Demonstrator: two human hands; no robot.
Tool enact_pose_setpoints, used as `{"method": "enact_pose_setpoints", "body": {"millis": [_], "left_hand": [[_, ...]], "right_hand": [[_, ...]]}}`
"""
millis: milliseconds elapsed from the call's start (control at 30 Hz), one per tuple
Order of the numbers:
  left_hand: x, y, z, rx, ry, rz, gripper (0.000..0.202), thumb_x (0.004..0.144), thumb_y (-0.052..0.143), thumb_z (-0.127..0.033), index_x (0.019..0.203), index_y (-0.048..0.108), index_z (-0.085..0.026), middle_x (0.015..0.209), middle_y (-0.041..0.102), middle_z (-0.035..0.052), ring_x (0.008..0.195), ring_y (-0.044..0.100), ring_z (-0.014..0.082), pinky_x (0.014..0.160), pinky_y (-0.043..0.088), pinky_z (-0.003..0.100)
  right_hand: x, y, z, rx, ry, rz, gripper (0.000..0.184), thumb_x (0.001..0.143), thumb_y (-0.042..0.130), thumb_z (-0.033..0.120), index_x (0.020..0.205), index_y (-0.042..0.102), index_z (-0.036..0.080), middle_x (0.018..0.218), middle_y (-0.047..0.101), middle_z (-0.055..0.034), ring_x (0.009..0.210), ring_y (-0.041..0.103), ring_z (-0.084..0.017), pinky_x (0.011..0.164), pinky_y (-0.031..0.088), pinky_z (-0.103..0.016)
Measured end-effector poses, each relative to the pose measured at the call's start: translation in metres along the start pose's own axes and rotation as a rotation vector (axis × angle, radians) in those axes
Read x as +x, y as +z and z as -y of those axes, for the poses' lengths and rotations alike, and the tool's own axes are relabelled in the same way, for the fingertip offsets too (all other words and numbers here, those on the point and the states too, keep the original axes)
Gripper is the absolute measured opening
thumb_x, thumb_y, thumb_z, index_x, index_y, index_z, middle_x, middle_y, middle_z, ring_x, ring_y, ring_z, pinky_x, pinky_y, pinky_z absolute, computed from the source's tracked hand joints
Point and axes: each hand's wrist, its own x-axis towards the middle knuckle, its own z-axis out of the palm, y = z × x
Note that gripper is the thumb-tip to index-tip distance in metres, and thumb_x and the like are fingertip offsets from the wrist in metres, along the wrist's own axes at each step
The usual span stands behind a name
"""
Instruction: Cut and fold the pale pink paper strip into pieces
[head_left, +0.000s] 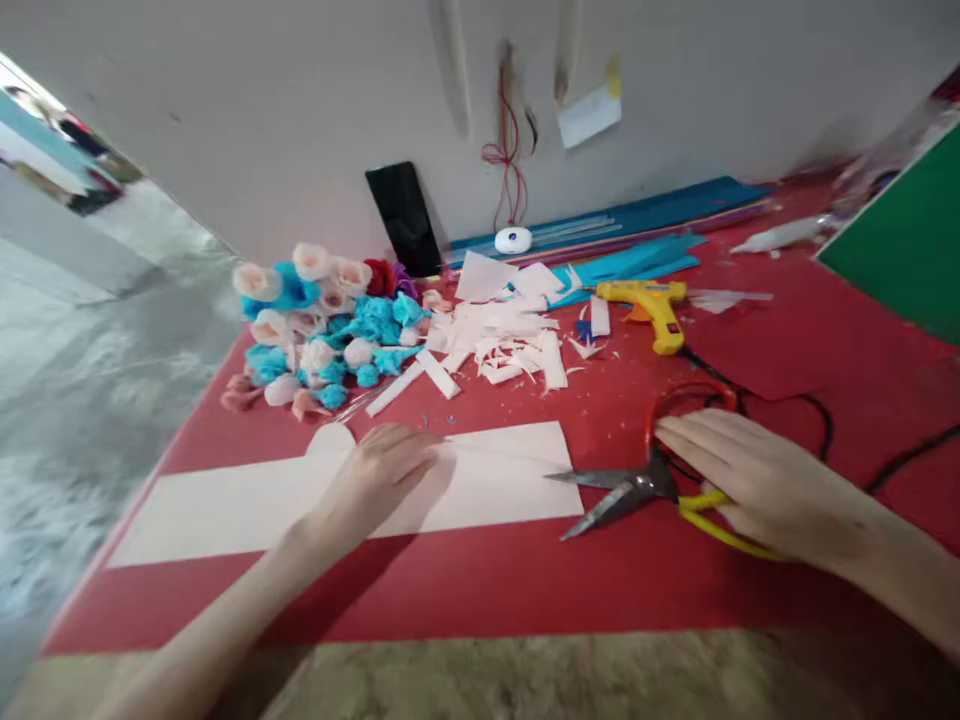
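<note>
A long white paper strip [495, 490] lies across the red tabletop. My left hand [386, 465] rests over its middle with fingers closed at the paper; the exact hold of the fingertips is partly hidden. Just behind that hand, a rounded white paper piece [330, 440] sticks out past the strip's upper edge. My right hand [739, 470] grips scissors [649, 485] with one red and one yellow handle. Their blades are spread and point left, with the upper tip at the strip's right end.
Crepe-paper flowers [322, 320] are heaped at the back left. White paper scraps [502, 335] lie beside a yellow glue gun [649, 300] with a black cord. A black phone [405, 220] leans against the wall. At right stands a green board [907, 235].
</note>
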Motion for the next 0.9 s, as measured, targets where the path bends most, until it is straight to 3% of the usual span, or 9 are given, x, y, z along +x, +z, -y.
{"method": "enact_pose_setpoints", "body": {"millis": [133,300,467,600,900], "left_hand": [[0.023,0.005,-0.008,-0.057,0.032,0.040,0.018,0.090,0.046,-0.020,0.086,0.063,-0.017,0.089,0.070,0.0040,0.081,0.063,0.0171,0.074,0.049,0.030],[0.052,0.017,-0.033,-0.168,0.024,0.142,0.016,0.089,0.050,-0.026,0.091,0.063,-0.016,0.099,0.068,0.0061,0.091,0.062,0.0185,0.080,0.048,0.031],[0.069,0.023,-0.051,-0.075,-0.046,0.157,0.016,0.089,0.049,-0.026,0.092,0.060,-0.015,0.084,0.067,0.0056,0.079,0.064,0.0192,0.064,0.046,0.027],[0.070,0.019,-0.048,-0.043,-0.141,0.170,0.016,0.091,0.042,-0.024,0.099,0.052,-0.014,0.074,0.061,0.0034,0.067,0.062,0.0189,0.054,0.040,0.025],[0.064,0.010,-0.026,-0.251,-0.077,0.120,0.011,0.091,0.041,-0.024,0.091,0.049,-0.016,0.077,0.059,0.0009,0.065,0.057,0.0117,0.061,0.043,0.022]], "right_hand": [[0.001,-0.001,-0.004,0.039,-0.009,0.025,0.050,0.057,0.038,-0.001,0.102,0.060,-0.001,0.102,0.065,-0.0206,0.098,0.058,-0.029,0.085,0.049,-0.043],[0.001,-0.006,-0.005,0.012,-0.053,-0.007,0.037,0.071,0.040,0.002,0.105,0.056,-0.004,0.101,0.063,-0.0235,0.096,0.057,-0.032,0.084,0.049,-0.046],[-0.008,-0.014,-0.011,-0.035,0.044,0.005,0.042,0.075,0.047,0.006,0.117,0.051,0.001,0.112,0.060,-0.0219,0.104,0.057,-0.032,0.087,0.049,-0.041],[-0.009,-0.021,-0.016,-0.083,0.133,0.017,0.043,0.076,0.048,0.008,0.119,0.049,0.000,0.115,0.058,-0.0241,0.105,0.056,-0.034,0.087,0.048,-0.041],[-0.001,-0.012,-0.009,-0.025,0.016,0.123,0.045,0.072,0.038,0.002,0.115,0.048,-0.008,0.117,0.054,-0.0294,0.116,0.047,-0.035,0.100,0.037,-0.051]]}}
